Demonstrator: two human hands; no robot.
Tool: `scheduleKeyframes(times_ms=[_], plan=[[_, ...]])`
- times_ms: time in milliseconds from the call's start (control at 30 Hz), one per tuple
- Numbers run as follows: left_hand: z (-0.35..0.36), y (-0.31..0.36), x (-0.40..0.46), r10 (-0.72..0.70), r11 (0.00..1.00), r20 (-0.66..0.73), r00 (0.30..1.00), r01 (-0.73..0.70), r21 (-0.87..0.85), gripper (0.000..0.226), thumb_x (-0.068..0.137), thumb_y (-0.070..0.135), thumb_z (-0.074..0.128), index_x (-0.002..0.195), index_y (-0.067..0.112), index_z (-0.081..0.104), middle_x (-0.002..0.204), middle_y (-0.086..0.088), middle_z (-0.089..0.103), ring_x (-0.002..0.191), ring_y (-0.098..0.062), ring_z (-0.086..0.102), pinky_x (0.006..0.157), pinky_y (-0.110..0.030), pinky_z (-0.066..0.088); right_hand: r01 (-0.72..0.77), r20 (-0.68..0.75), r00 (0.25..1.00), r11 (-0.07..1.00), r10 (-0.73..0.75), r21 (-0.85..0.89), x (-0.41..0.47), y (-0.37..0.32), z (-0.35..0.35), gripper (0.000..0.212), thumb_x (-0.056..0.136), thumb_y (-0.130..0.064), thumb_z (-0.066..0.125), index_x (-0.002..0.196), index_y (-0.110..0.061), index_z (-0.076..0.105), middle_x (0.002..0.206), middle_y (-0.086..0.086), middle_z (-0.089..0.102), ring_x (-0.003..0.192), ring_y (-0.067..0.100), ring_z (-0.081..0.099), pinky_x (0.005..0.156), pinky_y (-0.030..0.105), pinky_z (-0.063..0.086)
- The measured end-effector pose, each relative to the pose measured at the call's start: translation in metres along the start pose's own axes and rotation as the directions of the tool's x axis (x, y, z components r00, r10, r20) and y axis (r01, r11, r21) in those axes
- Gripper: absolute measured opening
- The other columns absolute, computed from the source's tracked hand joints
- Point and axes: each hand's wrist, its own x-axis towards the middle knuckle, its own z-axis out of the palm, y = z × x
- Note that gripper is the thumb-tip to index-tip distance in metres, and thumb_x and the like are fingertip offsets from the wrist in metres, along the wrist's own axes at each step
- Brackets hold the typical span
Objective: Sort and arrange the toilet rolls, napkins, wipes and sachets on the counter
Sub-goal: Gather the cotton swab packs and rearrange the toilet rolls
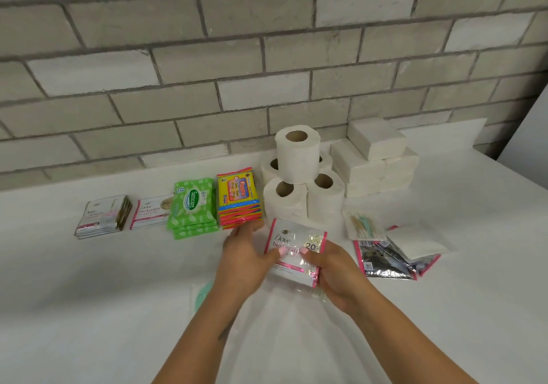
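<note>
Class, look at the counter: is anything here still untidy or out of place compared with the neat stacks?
Yes. To the right of the hands, a loose heap of sachets lies askew and overlapping, some silver side up, under a clear packet. The stacks along the wall are squared.

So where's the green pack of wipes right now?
The green wipes stack sits on the counter left of centre, between the yellow wipes stack on its right and a Dove sachet pile on its left.

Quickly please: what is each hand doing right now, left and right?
Left hand: grips the left edge of the Dove sachets, thumb on top.
Right hand: grips the same sachets at their right lower corner.
</note>
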Motion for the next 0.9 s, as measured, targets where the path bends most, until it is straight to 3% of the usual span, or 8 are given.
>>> scheduleKeyframes(times_ms=[167, 367, 500, 567, 633, 733, 800, 900], plan=[[-0.018, -0.015, 0.004, -0.193, 0.858, 0.26, 0.946, 0.291, -0.422, 0.043, 0.073, 0.017, 0.079, 0.111, 0.007, 0.061, 0.101, -0.009, 0.072, 0.091, -0.024, 0.069, 0.082, -0.045, 0.057, 0.029, 0.06, 0.998, 0.996, -0.023, -0.085, 0.004, -0.003, 0.012, 0.027, 0.088, -0.001, 0.058, 0.114, -0.008, 0.062, 0.107, 0.015, 0.071, 0.097, 0.032, 0.068, 0.084, 0.046, 0.056], [-0.05, -0.039, 0.006, -0.263, 0.78, 0.191, 0.946, 0.325, -0.534, 0.02, 0.074, 0.006, 0.077, 0.089, 0.009, 0.065, 0.086, -0.008, 0.073, 0.068, -0.016, 0.07, 0.055, -0.024, 0.055, 0.088, -0.024, 0.995, 0.984, -0.093, -0.154, 0.021, 0.009, 0.05, 0.029, 0.081, 0.001, 0.067, 0.109, -0.003, 0.063, 0.1, 0.015, 0.072, 0.08, 0.024, 0.071, 0.062, 0.029, 0.056], [-0.085, -0.062, 0.013, -0.327, 0.747, 0.112, 0.938, 0.329, -0.577, 0.02, 0.074, 0.004, 0.076, 0.089, 0.011, 0.065, 0.082, -0.006, 0.074, 0.064, -0.013, 0.07, 0.053, -0.022, 0.053, 0.263, -0.044, 0.953, 0.889, -0.3, -0.374, 0.038, 0.021, 0.092, 0.048, 0.069, -0.014, 0.082, 0.105, -0.028, 0.053, 0.106, -0.004, 0.066, 0.09, 0.014, 0.067, 0.068, 0.029, 0.056], [-0.106, -0.074, 0.021, -0.356, 0.732, 0.071, 0.932, 0.325, -0.599, 0.02, 0.076, 0.002, 0.074, 0.09, 0.011, 0.063, 0.079, -0.005, 0.073, 0.059, -0.01, 0.069, 0.05, -0.021, 0.053, 0.428, 0.069, 0.876, 0.704, -0.477, -0.567, 0.046, 0.026, 0.115, 0.067, 0.056, -0.029, 0.089, 0.112, -0.033, 0.051, 0.112, -0.018, 0.056, 0.101, 0.003, 0.057, 0.079, 0.02, 0.048], [-0.128, -0.087, 0.03, -0.382, 0.72, 0.046, 0.923, 0.329, -0.611, 0.019, 0.078, 0.001, 0.072, 0.09, 0.011, 0.062, 0.079, -0.005, 0.072, 0.057, -0.009, 0.068, 0.049, -0.022, 0.054, 0.581, 0.293, 0.737, 0.35, -0.609, -0.735, 0.06, 0.031, 0.136, 0.076, 0.046, -0.044, 0.083, 0.115, -0.03, 0.054, 0.119, -0.015, 0.051, 0.11, 0.006, 0.048, 0.092, 0.023, 0.041], [-0.157, -0.109, 0.049, -0.392, 0.705, 0.056, 0.918, 0.339, -0.623, 0.015, 0.081, 0.003, 0.069, 0.093, 0.01, 0.063, 0.077, -0.001, 0.072, 0.055, -0.006, 0.067, 0.047, -0.017, 0.051, 0.646, 0.595, 0.513, -0.179, -0.619, -0.742, 0.093, 0.04, 0.167, 0.063, 0.045, -0.04, 0.076, 0.105, -0.031, 0.057, 0.11, -0.008, 0.063, 0.108, 0.018, 0.051, 0.094, 0.037, 0.036], [-0.173, -0.122, 0.061, -0.384, 0.68, 0.097, 0.918, 0.353, -0.643, 0.02, 0.084, 0.007, 0.067, 0.104, 0.006, 0.064, 0.088, -0.005, 0.072, 0.059, -0.007, 0.067, 0.048, -0.016, 0.05, 0.634, 0.694, 0.445, -0.348, -0.565, -0.69, 0.111, 0.043, 0.189, 0.056, 0.05, -0.026, 0.077, 0.103, -0.029, 0.061, 0.106, -0.007, 0.065, 0.108, 0.017, 0.049, 0.097, 0.042, 0.029], [-0.19, -0.138, 0.083, -0.407, 0.674, 0.097, 0.908, 0.37, -0.64, 0.022, 0.087, 0.012, 0.065, 0.108, 0.005, 0.064, 0.093, -0.008, 0.069, 0.06, -0.007, 0.065, 0.047, -0.015, 0.05, 0.612, 0.75, 0.384, -0.459, -0.539, -0.644, 0.137, 0.045, 0.214, 0.051, 0.049, -0.015, 0.077, 0.098, -0.024, 0.068, 0.096, -0.005, 0.069, 0.1, 0.018, 0.062, 0.098, 0.043, 0.029]])
